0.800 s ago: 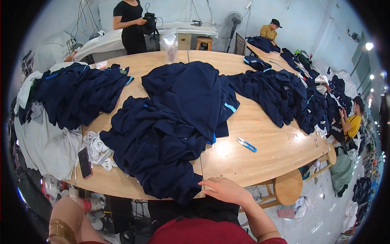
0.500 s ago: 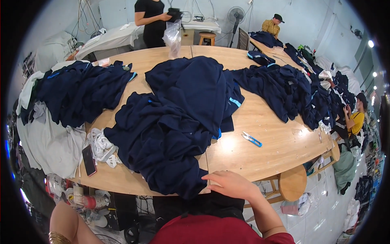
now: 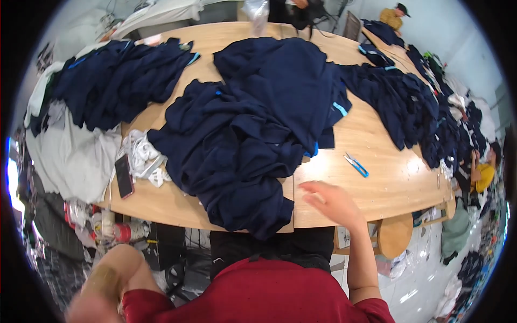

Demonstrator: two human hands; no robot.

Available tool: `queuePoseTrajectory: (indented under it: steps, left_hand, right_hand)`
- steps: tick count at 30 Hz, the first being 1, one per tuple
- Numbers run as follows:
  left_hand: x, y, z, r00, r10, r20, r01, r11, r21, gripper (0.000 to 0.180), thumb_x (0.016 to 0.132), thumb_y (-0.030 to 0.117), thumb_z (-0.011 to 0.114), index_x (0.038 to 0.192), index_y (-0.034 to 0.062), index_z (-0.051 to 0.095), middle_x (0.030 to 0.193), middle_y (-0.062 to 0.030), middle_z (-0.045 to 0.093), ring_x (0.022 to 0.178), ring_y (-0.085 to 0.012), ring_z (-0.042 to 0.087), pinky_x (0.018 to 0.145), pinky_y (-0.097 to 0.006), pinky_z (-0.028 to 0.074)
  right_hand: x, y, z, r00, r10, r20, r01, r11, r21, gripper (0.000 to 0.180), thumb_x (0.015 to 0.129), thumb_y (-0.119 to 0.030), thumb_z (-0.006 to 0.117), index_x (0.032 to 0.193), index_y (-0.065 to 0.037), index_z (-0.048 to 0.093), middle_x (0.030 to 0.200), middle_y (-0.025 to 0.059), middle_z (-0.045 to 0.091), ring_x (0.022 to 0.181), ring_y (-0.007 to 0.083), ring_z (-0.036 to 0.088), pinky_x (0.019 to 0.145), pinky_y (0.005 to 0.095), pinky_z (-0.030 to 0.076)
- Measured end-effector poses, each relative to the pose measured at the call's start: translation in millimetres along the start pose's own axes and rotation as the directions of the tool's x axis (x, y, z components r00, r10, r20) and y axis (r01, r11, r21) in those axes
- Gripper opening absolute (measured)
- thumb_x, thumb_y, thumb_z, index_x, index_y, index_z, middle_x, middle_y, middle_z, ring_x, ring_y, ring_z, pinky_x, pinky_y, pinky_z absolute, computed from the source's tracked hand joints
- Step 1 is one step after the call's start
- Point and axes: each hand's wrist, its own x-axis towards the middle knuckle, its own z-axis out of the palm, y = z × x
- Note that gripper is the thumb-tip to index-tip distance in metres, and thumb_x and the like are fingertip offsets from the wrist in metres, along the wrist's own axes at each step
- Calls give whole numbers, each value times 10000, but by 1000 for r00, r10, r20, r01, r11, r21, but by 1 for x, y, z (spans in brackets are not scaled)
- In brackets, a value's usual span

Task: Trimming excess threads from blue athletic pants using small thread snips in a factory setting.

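Observation:
My right hand [image 3: 333, 202] hovers over the table's near edge with its fingers stretched out and nothing in them. Just left of it lies a heap of dark navy garments [image 3: 231, 145], its near end hanging slightly over the table edge. Blue-handled thread snips [image 3: 357, 166] rest on the bare wood beyond and to the right of that hand. My left arm is bent at the lower left, away from the table, and my left hand [image 3: 91, 308] is smeared by motion. Whether that hand holds anything does not show.
More navy garments lie on the table [image 3: 318, 210] at the left [image 3: 121, 81] and at the right [image 3: 393, 102]. A phone [image 3: 124, 175] sits by white cloth strips [image 3: 141, 153]. A wooden stool [image 3: 396, 236] stands below the right edge. Other people are at the far side and right.
My right hand has lifted off the heap's near corner and moved up and right. My left arm has swung, bringing its blurred hand into view. The whole view has tilted downward.

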Motion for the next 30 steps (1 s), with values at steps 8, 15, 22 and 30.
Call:
queuePoseTrajectory:
  steps: [8,15,22,30]
  left_hand:
    - [-119,32,167,61,-928,368,925,191,328,256,710,26,678,962,67,662,890,-63,631,804,-235,564,728,-326,427]
    - [-159,59,221,-117,-949,292,848,58,527,503,673,173,729,1143,129,556,1116,-51,537,1017,-238,479,872,-361,340]
    - [-126,29,194,-418,-863,284,859,-477,-188,186,746,56,676,888,17,561,799,-40,543,781,-121,501,709,-220,385]
    - [-151,38,120,-387,-794,468,652,124,748,272,736,92,669,989,32,588,952,-97,579,930,-254,541,834,-344,414]
  right_hand:
    - [13,73,8,976,2,-220,-45,980,-193,350,820,-196,626,1143,-76,564,1112,160,582,1013,317,561,859,390,442]
    - [9,212,2,751,210,-627,-578,668,-469,389,854,-203,586,1198,-42,502,1200,162,510,1045,336,516,870,427,431]
    - [-20,237,-10,726,214,-653,-553,746,-371,216,895,-71,471,1102,-25,508,844,129,582,784,287,583,689,355,487]
    - [-17,157,4,870,468,-156,5,307,952,332,925,-68,434,1257,-84,424,802,75,552,668,141,541,676,295,477]
